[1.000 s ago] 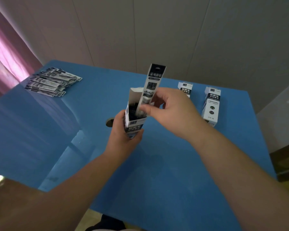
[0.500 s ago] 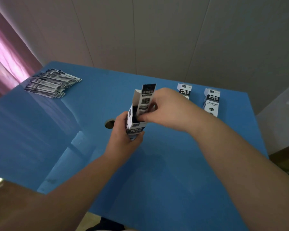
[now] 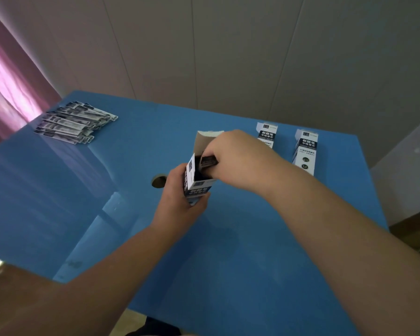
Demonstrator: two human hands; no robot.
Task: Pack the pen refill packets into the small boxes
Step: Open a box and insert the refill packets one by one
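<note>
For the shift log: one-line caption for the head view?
Left hand holds open box; right hand pushes packet in.

Dim daylight from the left, table (image 3: pixel 264 251) glare, wide-angle edge bending.

The table (image 3: pixel 252 251) is plain blue. The small boxes (image 3: pixel 305 154) are white with black bands and white lettering. The curtain (image 3: pixel 7 76) is pink.

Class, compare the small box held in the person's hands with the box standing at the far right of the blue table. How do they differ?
The held box has its top flap open; the far-right box looks closed. The held box is gripped by the left hand and tilted, while the far-right box stands upright, untouched. The right hand pushes a refill packet into the held box. Both share white-and-black printing.
</note>
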